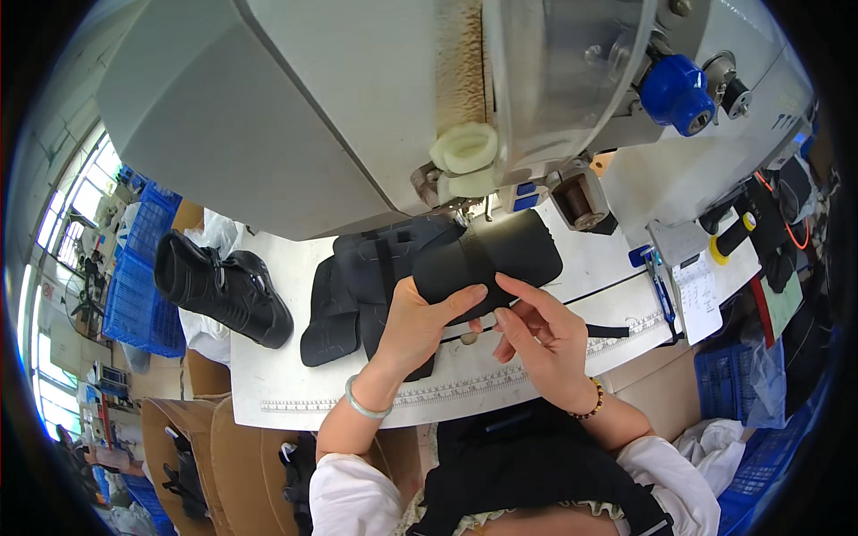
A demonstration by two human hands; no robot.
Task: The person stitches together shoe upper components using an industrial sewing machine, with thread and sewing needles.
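Observation:
A black padded piece (527, 255), curved over with a strap band across it, lies under the sewing machine's needle area (474, 213). My left hand (424, 322) grips its near left side, thumb on top. At its near edge the bent fingers of my right hand (545, 344) pinch the material; what lies between the fingertips is partly hidden. A narrow black strap (609, 331) sticks out beyond my right hand. More black cut pieces (357, 277), joined or overlapping, spread left of my left hand. Some lie flat on the white table (277, 380).
The grey sewing machine head (295, 107) fills the far side. A black boot (223, 290) stands at the table's left. A printed ruler strip (447, 389) follows the near edge. Right are blue scissors-like snips (660, 284), a paper pad (697, 299) and a yellow-ended spool (733, 237).

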